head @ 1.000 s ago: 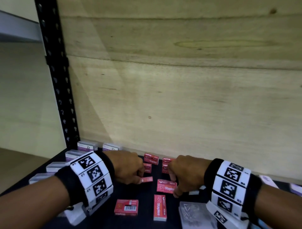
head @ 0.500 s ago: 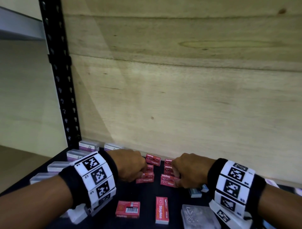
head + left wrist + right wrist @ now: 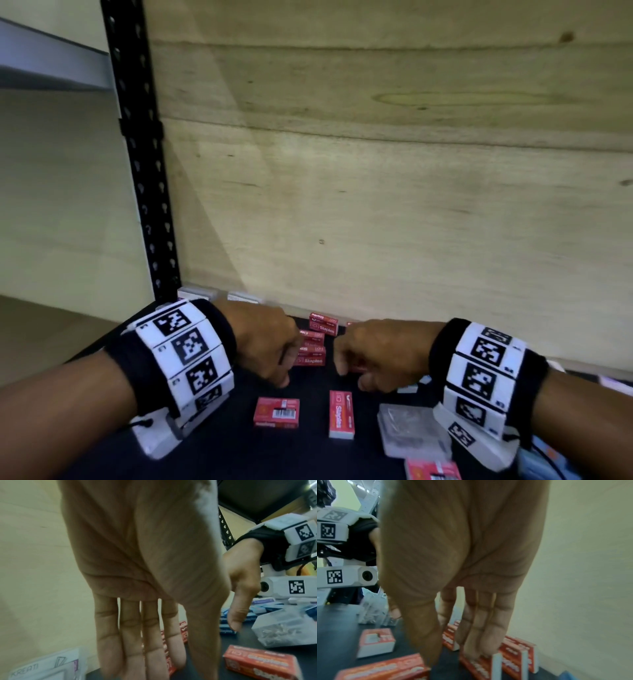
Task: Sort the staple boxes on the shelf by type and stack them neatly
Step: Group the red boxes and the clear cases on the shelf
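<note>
Small red staple boxes [image 3: 310, 356] stand in a tight row between my hands near the wooden back wall, with another red box [image 3: 323, 322] behind them. My left hand [image 3: 270, 346] presses the row's left side; in the left wrist view its fingers [image 3: 142, 655] are straight, with red boxes [image 3: 183, 631] behind them. My right hand [image 3: 370, 353] lies against a second row; the right wrist view shows straight fingertips [image 3: 476, 649] resting on an upright red box [image 3: 477, 665] beside more red boxes [image 3: 513, 654]. Neither hand grips anything.
Two loose red boxes [image 3: 276, 412] [image 3: 340, 414] lie on the black shelf in front of my hands. A clear plastic box of staples [image 3: 411, 428] sits at the front right. White-and-purple boxes [image 3: 195, 293] line the back left. Blue boxes [image 3: 228, 626] lie to the right.
Both hands have slid red boxes back toward the wall, joining them to the rows there. The two loose boxes in front have not moved.
</note>
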`<state>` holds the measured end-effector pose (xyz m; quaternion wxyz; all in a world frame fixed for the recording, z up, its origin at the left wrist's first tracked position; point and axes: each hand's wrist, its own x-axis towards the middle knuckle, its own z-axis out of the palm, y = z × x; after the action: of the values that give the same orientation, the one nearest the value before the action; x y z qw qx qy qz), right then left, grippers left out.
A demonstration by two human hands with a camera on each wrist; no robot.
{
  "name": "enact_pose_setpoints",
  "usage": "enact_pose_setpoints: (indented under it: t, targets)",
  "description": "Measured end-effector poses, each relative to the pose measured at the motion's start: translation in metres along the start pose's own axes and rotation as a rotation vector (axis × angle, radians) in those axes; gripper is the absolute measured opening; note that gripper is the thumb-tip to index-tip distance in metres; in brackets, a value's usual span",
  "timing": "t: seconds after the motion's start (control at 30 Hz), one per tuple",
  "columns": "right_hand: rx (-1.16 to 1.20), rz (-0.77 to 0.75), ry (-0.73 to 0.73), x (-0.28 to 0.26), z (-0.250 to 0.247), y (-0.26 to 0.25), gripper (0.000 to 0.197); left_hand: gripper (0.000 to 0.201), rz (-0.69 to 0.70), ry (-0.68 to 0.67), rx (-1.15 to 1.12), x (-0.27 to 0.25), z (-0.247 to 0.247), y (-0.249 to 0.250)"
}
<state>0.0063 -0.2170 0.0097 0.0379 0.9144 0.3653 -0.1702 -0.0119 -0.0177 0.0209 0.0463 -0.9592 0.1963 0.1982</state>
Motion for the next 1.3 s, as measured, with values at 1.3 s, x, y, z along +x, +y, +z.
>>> enact_pose_setpoints:
  t: [1.3]
  targets:
    - [-0.027, 0.118, -0.056, -0.010, -0.007, -0.019, 0.046, 0.036, 0.001, 0.083, 0.005, 0.005, 0.031, -0.003]
